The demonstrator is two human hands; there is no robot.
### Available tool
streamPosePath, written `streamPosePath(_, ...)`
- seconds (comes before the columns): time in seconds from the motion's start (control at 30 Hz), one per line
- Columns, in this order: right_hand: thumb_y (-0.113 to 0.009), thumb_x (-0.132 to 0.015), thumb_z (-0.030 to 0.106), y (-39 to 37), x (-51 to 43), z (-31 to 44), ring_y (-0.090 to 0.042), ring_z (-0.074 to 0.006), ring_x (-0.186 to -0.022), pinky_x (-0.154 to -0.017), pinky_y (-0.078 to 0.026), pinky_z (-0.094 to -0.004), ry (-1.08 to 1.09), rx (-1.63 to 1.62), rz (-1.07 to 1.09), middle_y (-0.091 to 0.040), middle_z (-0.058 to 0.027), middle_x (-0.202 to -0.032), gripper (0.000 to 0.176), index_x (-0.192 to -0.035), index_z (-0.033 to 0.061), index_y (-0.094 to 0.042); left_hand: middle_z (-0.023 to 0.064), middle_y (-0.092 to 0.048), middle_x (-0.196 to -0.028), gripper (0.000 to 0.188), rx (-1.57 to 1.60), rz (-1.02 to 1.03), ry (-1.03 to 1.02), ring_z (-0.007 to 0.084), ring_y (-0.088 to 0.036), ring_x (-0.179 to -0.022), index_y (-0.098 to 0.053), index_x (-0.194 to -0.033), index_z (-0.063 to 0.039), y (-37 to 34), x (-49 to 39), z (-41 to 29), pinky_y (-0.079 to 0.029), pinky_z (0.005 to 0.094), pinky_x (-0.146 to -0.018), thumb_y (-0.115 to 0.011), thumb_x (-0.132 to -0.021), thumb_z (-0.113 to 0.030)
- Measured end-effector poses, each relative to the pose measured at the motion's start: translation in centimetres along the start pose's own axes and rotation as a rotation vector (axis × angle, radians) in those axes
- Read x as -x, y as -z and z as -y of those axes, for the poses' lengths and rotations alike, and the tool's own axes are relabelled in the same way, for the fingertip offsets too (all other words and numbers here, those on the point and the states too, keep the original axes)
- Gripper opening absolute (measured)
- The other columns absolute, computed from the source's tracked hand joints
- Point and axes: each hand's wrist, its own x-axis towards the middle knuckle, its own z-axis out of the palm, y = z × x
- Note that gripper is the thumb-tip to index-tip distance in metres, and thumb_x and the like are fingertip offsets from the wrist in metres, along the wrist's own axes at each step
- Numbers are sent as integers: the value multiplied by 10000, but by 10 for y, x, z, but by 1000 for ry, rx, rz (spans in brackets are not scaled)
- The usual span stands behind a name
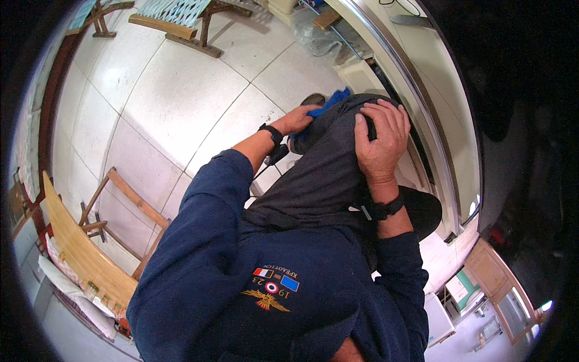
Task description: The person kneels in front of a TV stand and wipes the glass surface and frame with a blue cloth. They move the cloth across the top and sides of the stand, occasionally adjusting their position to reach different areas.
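Observation:
My left hand (pixel 294 120) is closed on a blue cloth (pixel 332 102), beside my bent lower leg in dark grey trousers. Part of the cloth is hidden behind the hand and the trouser leg. My right hand (pixel 384 135) rests on my knee with the fingers spread a little, holding nothing. Both wrists wear black straps. Past the cloth, a dark shoe (pixel 313 99) shows on the tiled floor.
A wooden-framed seat with woven strips (pixel 174 26) stands at the top left. A wooden folding frame (pixel 135 199) and a curved wooden board (pixel 86 240) are at the left. To the right runs a metal-edged sliding track (pixel 423 95). Clear plastic bags (pixel 316 40) lie near the top.

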Motion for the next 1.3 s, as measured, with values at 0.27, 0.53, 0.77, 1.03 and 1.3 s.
streamPosePath(0.27, -734, -830, 143, -2, -1, -1, -624, -279, -1133, -1128, -352, -520, 14, -35, -8, -715, -52, -1046, 126, -938, 85, -709, 242, -718, -1030, 356, -586, 123, 399, 398, -703, -966, -688, -1177, -85, -12, 58, 80, -558, 463, -838, -570, -843, -50)
streamPosePath(0.53, -725, -842, 152, -2, 1, 0, -624, -278, -1130, -1132, -350, -518, 26, -23, -44, -713, -47, -1044, 114, -935, 90, -706, 56, -719, -838, 274, -299, 313, 385, 164, -674, -693, -680, -1191, -44, 24, 53, -42, -550, 311, -617, -605, -954, -159)
streamPosePath(0.77, -724, -849, 165, 0, 1, 3, -626, -271, -1124, -1138, -342, -517, 12, -8, -19, -711, -41, -1035, 107, -930, 98, -704, 19, -734, -972, 306, 211, 303, 253, 98, -666, -846, -674, -1251, -92, 27, 55, -103, -554, 275, -758, -609, -955, -129)
streamPosePath(1.03, -747, -830, 174, -3, -5, 5, -634, -262, -1109, -1119, -361, -508, 12, 11, 2, -714, -38, -1022, 117, -917, 105, -711, 208, -739, -980, 287, -325, 310, 190, 324, -709, -898, -715, -1097, -40, -21, 64, 47, -548, 424, -776, -668, -872, -213)
streamPosePath(1.3, -755, -807, 150, -6, -9, 11, -648, -263, -1080, -1103, -377, -522, 45, -55, -20, -716, -40, -995, 125, -916, 99, -720, 256, -703, -1122, 355, -598, 364, 376, 408, -669, -1087, -702, -1136, -36, -38, 67, 115, -542, 465, -898, -599, -815, -148)
